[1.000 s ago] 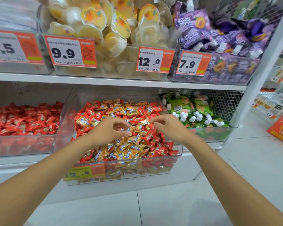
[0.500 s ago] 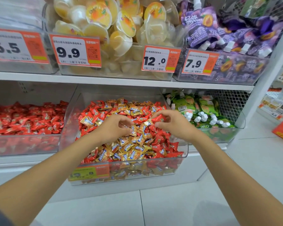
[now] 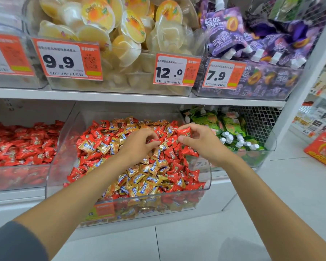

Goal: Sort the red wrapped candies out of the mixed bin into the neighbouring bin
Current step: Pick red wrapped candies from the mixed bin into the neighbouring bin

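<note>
Shiny red foil-wrapped candies (image 3: pixel 174 176) mingle with gold-and-blue wrapped candies (image 3: pixel 139 187) in a clear plastic bin (image 3: pixel 68 140), beside an all-red heap of wrapped sweets (image 3: pixel 23 147) at nine o'clock. Green spouted pouches with white caps (image 3: pixel 231 125) sit at three o'clock; orange-and-white price tags (image 3: pixel 68 59) hang at twelve.

I see both bare forearms stretched forward, converging | left hand (image 3: pixel 139 146) palm down, fingers curled to thumb, can't tell if it pinches anything | right hand (image 3: pixel 203 143) pinching red candy (image 3: pixel 183 132) between thumb and forefinger | dark sleeve (image 3: pixel 13 242) at left elbow
</note>
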`<act>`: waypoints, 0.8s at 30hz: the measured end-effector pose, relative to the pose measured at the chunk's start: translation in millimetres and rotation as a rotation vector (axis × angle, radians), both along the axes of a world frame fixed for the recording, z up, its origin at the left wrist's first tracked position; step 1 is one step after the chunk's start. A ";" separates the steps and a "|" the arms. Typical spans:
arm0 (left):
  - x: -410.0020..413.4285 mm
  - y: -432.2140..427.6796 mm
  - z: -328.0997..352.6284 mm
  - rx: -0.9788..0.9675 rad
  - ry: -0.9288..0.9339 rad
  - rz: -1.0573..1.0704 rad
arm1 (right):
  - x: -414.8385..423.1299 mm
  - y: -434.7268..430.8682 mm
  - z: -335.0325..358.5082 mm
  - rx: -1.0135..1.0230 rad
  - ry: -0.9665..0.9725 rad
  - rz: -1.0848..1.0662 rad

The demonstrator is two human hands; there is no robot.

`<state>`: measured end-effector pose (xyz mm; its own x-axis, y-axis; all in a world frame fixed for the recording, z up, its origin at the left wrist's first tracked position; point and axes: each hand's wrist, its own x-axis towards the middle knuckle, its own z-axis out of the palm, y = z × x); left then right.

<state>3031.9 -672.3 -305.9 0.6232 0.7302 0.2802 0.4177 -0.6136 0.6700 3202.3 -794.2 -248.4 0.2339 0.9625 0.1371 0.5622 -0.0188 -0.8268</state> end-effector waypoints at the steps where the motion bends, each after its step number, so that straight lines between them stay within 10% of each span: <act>1: 2.7 -3.8 4.1 -0.033 -0.036 -0.027 | 1.8 -1.3 -0.3 0.014 -0.002 -0.004; 9: 21.1 -32.7 -9.4 -0.068 0.335 -0.242 | 17.7 -27.4 4.3 0.106 -0.007 -0.116; 16: 19.7 -35.2 0.6 -0.236 0.026 -0.283 | 18.8 -38.6 0.2 0.095 -0.019 -0.128; 24: 16.9 -32.9 -5.2 -0.143 0.486 -0.485 | 17.3 -39.9 -0.4 0.083 -0.001 -0.125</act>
<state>3048.8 -705.2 -311.1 0.9182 0.3471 -0.1908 0.3919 -0.7263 0.5647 3219.7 -834.1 -248.8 0.3506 0.9113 0.2159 0.5608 -0.0197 -0.8277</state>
